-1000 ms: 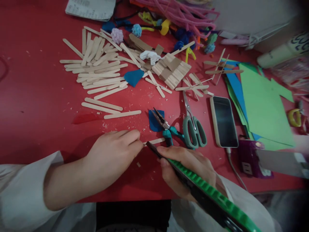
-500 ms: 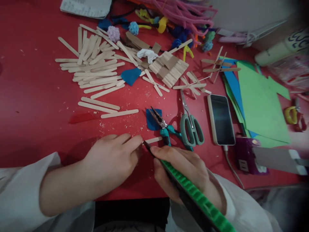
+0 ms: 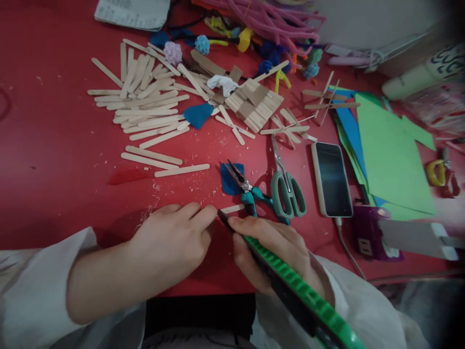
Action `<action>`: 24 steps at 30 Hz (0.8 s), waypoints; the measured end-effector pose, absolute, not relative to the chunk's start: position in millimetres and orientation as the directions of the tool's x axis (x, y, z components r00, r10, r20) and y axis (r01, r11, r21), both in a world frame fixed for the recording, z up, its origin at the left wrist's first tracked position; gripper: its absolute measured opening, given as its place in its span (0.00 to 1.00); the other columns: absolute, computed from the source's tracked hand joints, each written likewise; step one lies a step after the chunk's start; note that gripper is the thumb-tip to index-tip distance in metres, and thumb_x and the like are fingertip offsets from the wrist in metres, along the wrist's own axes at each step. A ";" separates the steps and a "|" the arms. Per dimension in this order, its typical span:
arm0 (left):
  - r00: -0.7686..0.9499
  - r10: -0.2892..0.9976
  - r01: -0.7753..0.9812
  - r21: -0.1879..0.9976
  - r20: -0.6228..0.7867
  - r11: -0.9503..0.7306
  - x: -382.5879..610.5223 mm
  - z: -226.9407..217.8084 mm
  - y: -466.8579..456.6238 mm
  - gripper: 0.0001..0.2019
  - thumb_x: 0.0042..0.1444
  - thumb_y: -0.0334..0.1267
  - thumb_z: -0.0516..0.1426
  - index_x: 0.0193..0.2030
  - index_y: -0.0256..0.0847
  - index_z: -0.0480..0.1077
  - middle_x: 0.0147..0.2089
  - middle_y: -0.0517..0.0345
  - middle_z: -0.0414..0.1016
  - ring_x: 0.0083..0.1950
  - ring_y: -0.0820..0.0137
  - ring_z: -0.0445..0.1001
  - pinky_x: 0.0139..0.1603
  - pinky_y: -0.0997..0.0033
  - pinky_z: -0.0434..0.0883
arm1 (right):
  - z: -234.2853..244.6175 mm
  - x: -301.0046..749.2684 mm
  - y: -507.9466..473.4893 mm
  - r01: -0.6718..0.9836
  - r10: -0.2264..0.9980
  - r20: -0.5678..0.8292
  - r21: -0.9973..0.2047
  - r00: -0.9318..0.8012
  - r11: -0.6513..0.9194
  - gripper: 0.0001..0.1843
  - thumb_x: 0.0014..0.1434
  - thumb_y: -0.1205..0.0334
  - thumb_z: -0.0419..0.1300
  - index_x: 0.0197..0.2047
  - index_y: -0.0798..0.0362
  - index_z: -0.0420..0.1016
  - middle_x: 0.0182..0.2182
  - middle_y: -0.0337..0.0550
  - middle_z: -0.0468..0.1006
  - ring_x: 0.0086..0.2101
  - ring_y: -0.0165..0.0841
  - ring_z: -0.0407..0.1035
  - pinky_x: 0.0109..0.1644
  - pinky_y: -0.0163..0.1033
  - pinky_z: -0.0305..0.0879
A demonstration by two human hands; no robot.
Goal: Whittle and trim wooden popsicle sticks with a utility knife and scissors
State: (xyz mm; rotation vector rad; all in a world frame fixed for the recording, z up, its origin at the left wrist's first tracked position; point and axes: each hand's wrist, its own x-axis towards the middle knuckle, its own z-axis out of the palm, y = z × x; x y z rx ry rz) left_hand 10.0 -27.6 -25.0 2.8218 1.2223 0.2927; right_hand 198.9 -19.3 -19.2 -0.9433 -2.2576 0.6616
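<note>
My right hand (image 3: 276, 247) is closed round a green and black utility knife (image 3: 290, 276), its dark blade tip pointing up and left. The tip touches or nearly touches a wooden craft stick (image 3: 232, 209). My left hand (image 3: 178, 237) is curled on the red table, its fingers pressed down on the near end of that stick, which they hide. Just beyond the stick lie teal-handled needle-nose pliers (image 3: 247, 189) on a blue scrap (image 3: 228, 180), with grey-green scissors (image 3: 285, 189) on their right.
A heap of craft sticks (image 3: 145, 102) spreads at the back left, amid wood shavings. A phone (image 3: 332, 179) with its cable lies right of the scissors, before green paper (image 3: 394, 150). Pink pipe cleaners (image 3: 269, 19) pile at the back. A purple box (image 3: 370, 232) stands at right.
The view has shifted slightly. Both hands keep their grip, with the knife tip still at the stick beside my left fingers.
</note>
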 end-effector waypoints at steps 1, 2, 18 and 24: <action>0.668 0.728 0.720 0.116 0.152 -0.684 9.9 -25.2 -28.0 0.11 0.49 0.23 0.53 0.19 0.39 0.66 0.29 0.58 0.74 0.26 0.69 0.71 0.20 0.71 0.62 | -19.3 199.9 -19.4 0.478 0.775 0.317 -0.642 -0.547 0.599 0.10 0.56 0.73 0.54 0.42 0.54 0.67 0.25 0.36 0.75 0.23 0.26 0.70 0.29 0.29 0.70; 0.669 0.727 0.720 0.109 0.152 -0.685 9.7 -25.4 -28.4 0.11 0.49 0.23 0.53 0.20 0.38 0.67 0.29 0.58 0.75 0.26 0.69 0.71 0.20 0.71 0.62 | -19.1 200.8 -19.5 0.505 0.799 0.298 -0.647 -0.522 0.571 0.09 0.57 0.71 0.55 0.42 0.53 0.67 0.27 0.37 0.76 0.24 0.26 0.71 0.30 0.29 0.70; 0.664 0.727 0.720 0.115 0.176 -0.685 10.0 -26.6 -29.0 0.11 0.48 0.22 0.52 0.19 0.38 0.66 0.29 0.58 0.75 0.26 0.70 0.71 0.21 0.73 0.62 | -18.2 201.8 -22.0 0.538 0.803 0.288 -0.619 -0.523 0.572 0.11 0.58 0.71 0.54 0.44 0.49 0.66 0.24 0.35 0.75 0.22 0.27 0.71 0.30 0.30 0.72; 0.666 0.727 0.719 0.115 0.170 -0.685 9.4 -27.6 -28.0 0.12 0.49 0.22 0.51 0.18 0.39 0.65 0.29 0.58 0.74 0.25 0.69 0.71 0.20 0.71 0.62 | -15.8 200.2 -19.8 0.516 0.775 0.304 -0.605 -0.555 0.606 0.10 0.57 0.72 0.53 0.42 0.51 0.66 0.22 0.35 0.74 0.20 0.26 0.69 0.26 0.30 0.71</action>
